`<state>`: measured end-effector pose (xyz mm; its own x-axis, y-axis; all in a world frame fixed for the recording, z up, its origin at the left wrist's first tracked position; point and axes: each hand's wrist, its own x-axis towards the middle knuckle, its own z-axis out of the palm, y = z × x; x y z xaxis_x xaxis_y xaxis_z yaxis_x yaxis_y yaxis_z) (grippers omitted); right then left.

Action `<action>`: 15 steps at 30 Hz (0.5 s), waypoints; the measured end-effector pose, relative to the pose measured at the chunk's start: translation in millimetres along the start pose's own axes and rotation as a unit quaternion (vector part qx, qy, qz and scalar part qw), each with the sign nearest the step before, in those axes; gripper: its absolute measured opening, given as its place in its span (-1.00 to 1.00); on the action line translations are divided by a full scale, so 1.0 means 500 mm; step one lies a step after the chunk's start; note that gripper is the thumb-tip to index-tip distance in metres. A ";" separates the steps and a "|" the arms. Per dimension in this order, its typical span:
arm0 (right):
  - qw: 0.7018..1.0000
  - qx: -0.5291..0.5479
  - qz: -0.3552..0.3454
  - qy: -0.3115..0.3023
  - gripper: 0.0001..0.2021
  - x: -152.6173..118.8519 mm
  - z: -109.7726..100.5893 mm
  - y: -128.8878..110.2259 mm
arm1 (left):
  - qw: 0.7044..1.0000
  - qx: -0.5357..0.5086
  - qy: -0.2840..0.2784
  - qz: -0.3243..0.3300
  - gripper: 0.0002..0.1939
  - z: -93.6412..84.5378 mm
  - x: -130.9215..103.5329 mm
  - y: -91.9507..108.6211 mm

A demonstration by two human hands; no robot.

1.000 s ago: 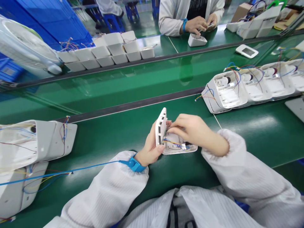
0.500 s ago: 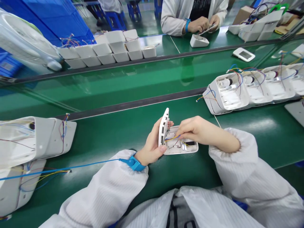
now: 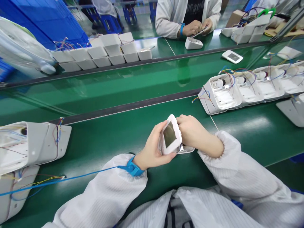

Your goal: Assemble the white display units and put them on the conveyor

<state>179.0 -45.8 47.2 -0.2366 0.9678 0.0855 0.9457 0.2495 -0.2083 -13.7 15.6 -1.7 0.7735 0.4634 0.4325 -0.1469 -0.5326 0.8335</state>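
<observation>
My left hand (image 3: 154, 150) is closed around a white display cover (image 3: 177, 141) with a grey screen (image 3: 169, 135), tilted so the screen faces left. Beneath and behind it shows part of a white lower shell (image 3: 190, 149), low over the green bench. My right hand (image 3: 191, 131) is curled at the cover's far side, its fingertips hidden behind the cover. What those fingers hold cannot be seen. A blue strap (image 3: 134, 167) with a cord circles my left wrist.
White housings with wires stand in a row at right (image 3: 224, 95); more lie at left (image 3: 47, 139). Black-edged rail (image 3: 128, 106) crosses behind my hands. Another white display unit (image 3: 232, 57) lies on the green strip beyond. Across, a co-worker's hands (image 3: 198, 28) handle a part near stacked white boxes (image 3: 114, 50).
The display cover has turned so its screen now shows, where its edge and the open shell with wires showed before. My right hand's fingers, earlier pinching wires, have gone behind the cover.
</observation>
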 end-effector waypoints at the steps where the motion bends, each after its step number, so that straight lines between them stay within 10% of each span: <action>1: 1.000 0.007 0.012 -0.007 -0.89 0.001 0.002 -0.003 | 0.999 0.030 -0.008 0.012 0.00 -0.003 0.003 0.003; 6: 0.984 0.165 0.051 -0.052 -0.88 0.010 -0.006 0.035 | 0.980 0.156 -0.116 0.035 -0.04 -0.019 0.020 0.020; 9: 0.922 0.367 0.009 -0.124 -0.84 0.008 -0.031 0.087 | 0.964 0.209 -0.160 0.026 -0.09 -0.021 0.027 0.023; 15: 0.798 0.557 0.208 0.094 -0.80 0.021 -0.021 0.079 | 0.953 0.234 -0.192 -0.015 -0.06 -0.022 0.033 0.019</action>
<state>216.3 -26.0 50.2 0.1837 0.9785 -0.0942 0.1236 -0.1180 -0.9853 -9.3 26.0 17.0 0.9547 0.2386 0.1780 0.1009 -0.8219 0.5606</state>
